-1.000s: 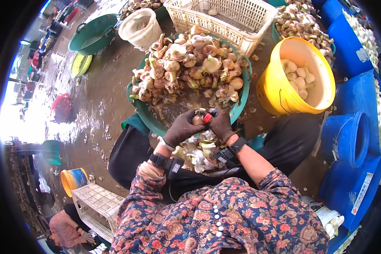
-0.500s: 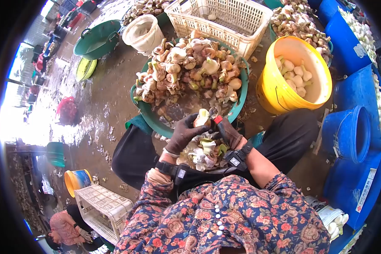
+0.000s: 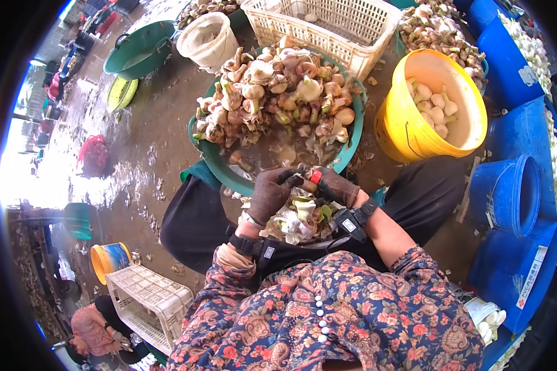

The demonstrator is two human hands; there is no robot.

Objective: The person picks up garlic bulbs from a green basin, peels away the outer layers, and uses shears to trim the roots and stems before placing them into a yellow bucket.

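Observation:
My left hand (image 3: 271, 195), in a dark glove, is closed around a garlic bulb (image 3: 306, 183) that the fingers mostly cover. Against it, my right hand (image 3: 337, 187), gloved too, grips a small red-handled tool (image 3: 316, 177); its working end is hidden between the hands. Both hands meet over the near rim of a green tub (image 3: 218, 175) heaped with untrimmed garlic bulbs (image 3: 278, 93). Below them, garlic peelings and cut stalks (image 3: 300, 221) lie in my lap.
A yellow bucket (image 3: 395, 120) with peeled garlic stands at the right, beside blue bins (image 3: 517, 133). A white crate (image 3: 328, 43) and a white bucket (image 3: 207, 46) are beyond the tub. Another person (image 3: 96, 331) is at lower left, near a tipped crate (image 3: 148, 303).
The garlic bulb, pale and raised above my left fingers before, is now lower and mostly covered. My right hand has closed in beside the left, and the red handle has turned slightly.

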